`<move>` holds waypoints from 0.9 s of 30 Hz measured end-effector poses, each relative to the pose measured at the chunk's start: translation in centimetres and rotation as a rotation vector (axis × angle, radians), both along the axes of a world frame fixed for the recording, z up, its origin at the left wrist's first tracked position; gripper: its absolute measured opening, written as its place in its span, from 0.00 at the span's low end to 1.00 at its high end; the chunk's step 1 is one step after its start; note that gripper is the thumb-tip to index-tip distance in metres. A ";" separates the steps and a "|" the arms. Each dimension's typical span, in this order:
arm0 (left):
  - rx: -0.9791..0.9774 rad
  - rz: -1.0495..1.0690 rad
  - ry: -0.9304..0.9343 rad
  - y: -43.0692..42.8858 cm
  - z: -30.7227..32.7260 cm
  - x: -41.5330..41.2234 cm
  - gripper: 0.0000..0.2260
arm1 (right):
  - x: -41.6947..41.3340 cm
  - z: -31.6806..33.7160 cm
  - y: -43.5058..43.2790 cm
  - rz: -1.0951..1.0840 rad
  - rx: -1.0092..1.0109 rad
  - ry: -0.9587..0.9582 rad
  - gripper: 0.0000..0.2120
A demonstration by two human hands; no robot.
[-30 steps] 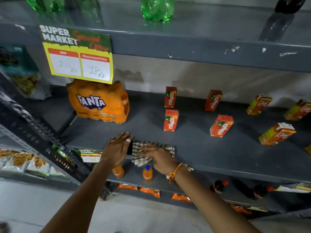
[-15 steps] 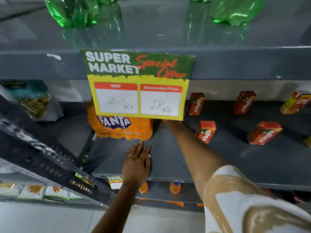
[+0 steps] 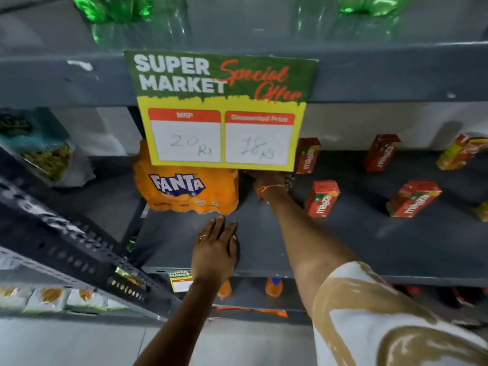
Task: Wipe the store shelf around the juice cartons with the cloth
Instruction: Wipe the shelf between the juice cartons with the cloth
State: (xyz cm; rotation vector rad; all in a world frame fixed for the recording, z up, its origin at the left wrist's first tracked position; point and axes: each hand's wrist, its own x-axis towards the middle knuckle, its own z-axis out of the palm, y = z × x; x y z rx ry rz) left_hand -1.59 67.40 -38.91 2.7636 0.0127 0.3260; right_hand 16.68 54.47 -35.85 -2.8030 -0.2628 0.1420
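My right hand [image 3: 266, 179] reaches deep onto the grey shelf [image 3: 356, 249], mostly hidden behind the hanging price sign. A corner of the checked cloth [image 3: 290, 180] shows under it, beside the rear red Maaza juice carton [image 3: 307, 155]. Another Maaza carton [image 3: 322, 198] stands just right of my forearm, and a third [image 3: 412, 199] lies further right. My left hand [image 3: 215, 250] rests flat, fingers spread, on the shelf near its front edge.
An orange Fanta multipack [image 3: 184, 191] sits left of my right hand. The Super Market price sign [image 3: 221, 112] hangs from the upper shelf. More cartons [image 3: 381, 153] and yellow-red ones [image 3: 459, 151] stand at the back right. Green bottles [image 3: 126, 11] stand above; small orange bottles [image 3: 274, 286] stand below.
My right hand has gone from the shelf's front edge to the back with the cloth, behind the sign. My view has closed in on the shelf. The left hand stays flat.
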 end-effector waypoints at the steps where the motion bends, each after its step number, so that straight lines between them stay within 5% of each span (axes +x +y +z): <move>1: 0.004 0.006 0.007 -0.1 0.0 0.0 0.18 | -0.2 0.0 0.3 0.008 -0.038 -0.012 0.33; 3: 0.013 0.008 0.010 -0.2 0.0 -0.1 0.19 | -2.0 -0.4 0.5 0.059 -0.041 -0.044 0.40; 14: -0.215 -0.006 0.100 0.3 0.5 -0.4 0.20 | -19.2 -1.3 -2.5 0.219 0.161 -0.084 0.27; 18: -0.036 -0.114 0.171 0.7 0.2 -1.6 0.19 | -22.1 0.1 -5.1 0.389 0.270 -0.014 0.30; 22: 0.145 -0.123 0.229 2.2 -0.3 -3.3 0.21 | -18.5 1.0 -6.4 0.297 0.286 -0.149 0.34; 27: 0.150 0.077 0.214 6.0 -1.0 -5.1 0.22 | -17.0 -1.7 -3.4 0.081 0.035 -0.120 0.33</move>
